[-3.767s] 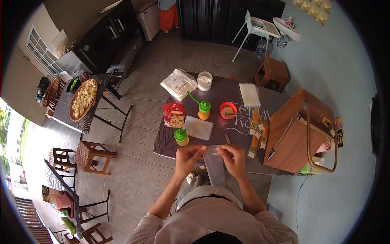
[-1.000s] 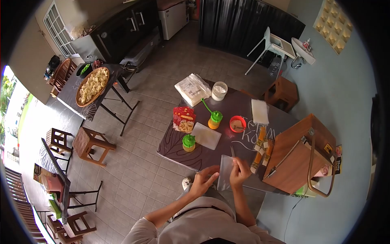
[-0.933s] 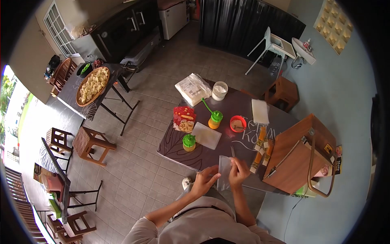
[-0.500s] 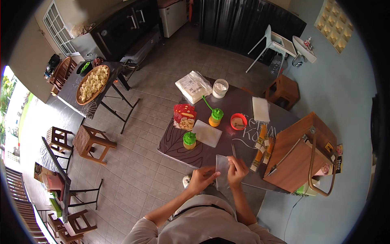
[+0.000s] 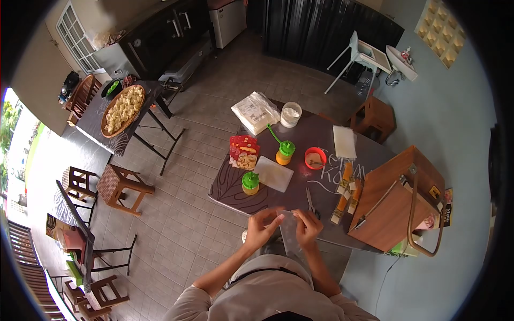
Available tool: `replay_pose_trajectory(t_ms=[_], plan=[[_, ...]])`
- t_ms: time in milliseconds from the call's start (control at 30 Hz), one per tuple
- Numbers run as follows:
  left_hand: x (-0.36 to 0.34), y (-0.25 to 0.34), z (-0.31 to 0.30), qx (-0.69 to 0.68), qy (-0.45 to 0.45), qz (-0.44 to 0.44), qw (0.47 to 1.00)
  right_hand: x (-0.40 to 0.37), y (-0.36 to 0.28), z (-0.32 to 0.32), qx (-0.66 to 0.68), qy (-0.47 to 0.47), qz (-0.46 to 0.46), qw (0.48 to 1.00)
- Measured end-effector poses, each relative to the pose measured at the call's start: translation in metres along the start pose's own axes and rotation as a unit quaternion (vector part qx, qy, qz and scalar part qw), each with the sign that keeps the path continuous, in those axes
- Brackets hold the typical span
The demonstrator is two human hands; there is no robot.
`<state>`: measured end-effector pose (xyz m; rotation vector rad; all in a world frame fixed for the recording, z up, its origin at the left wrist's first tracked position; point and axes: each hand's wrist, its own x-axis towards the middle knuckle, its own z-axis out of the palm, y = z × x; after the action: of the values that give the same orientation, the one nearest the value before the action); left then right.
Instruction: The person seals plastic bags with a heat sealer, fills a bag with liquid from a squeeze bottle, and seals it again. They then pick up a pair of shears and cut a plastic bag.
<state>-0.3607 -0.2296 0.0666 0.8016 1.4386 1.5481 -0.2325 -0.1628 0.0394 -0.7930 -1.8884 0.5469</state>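
Observation:
Close to my body, over the front edge of the table, I hold a clear plastic bag (image 5: 289,238) that hangs down. My right hand (image 5: 308,229) pinches its upper edge between thumb and fingers. On the other side my left hand (image 5: 262,226) has thumb and fingertips together at the bag's top corner. Just beyond the right hand lies a pair of scissors (image 5: 310,201). Farther forward are a flat stack of clear plastic bags (image 5: 274,174) and two green-topped squeeze bottles, one nearer (image 5: 250,183) and one farther (image 5: 286,152).
On the dark table (image 5: 235,202) are red printed cards (image 5: 244,152), a wrapped white pack (image 5: 255,113), a white-filled tub (image 5: 290,114), a red bowl (image 5: 315,158), filled strips (image 5: 348,193) and a wooden box (image 5: 393,208). A basket of pale pieces (image 5: 123,111) stands on another table.
Both hands have risen slightly toward the table and come closer together at the bag's top edge. The bag now hangs lower between them, and more of the scissors shows.

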Motion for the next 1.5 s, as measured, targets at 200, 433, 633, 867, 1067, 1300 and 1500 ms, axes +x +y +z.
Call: replay_pose_trajectory(t_ms=[200, 433, 633, 867, 1067, 1300, 1500], plan=[[0.003, -0.015, -0.008, 0.067, -0.011, 0.013, 0.998, 0.000, -0.002, -0.004, -0.002, -0.024, -0.001, 1.000], [-0.002, -0.013, 0.010, -0.109, 0.000, 0.024, 0.994, 0.006, 0.001, -0.002, -0.005, 0.037, -0.016, 0.999], [-0.009, -0.045, 0.001, 0.131, -0.070, 0.036, 0.988, 0.007, 0.004, -0.002, -0.010, 0.041, 0.000, 0.999], [-0.006, -0.050, -0.001, 0.079, -0.034, 0.009, 0.996, 0.014, 0.000, 0.001, 0.039, 0.000, 0.107, 0.993], [-0.004, -0.037, -0.001, 0.030, -0.017, -0.028, 0.999, 0.029, -0.023, -0.008, 0.120, -0.059, 0.267, 0.954], [-0.006, -0.029, 0.001, -0.051, -0.019, -0.050, 0.997, 0.021, -0.018, -0.011, 0.095, -0.022, 0.255, 0.962], [-0.004, -0.007, -0.010, 0.000, -0.076, -0.067, 0.995, 0.024, -0.021, -0.016, 0.130, -0.038, 0.264, 0.955]])
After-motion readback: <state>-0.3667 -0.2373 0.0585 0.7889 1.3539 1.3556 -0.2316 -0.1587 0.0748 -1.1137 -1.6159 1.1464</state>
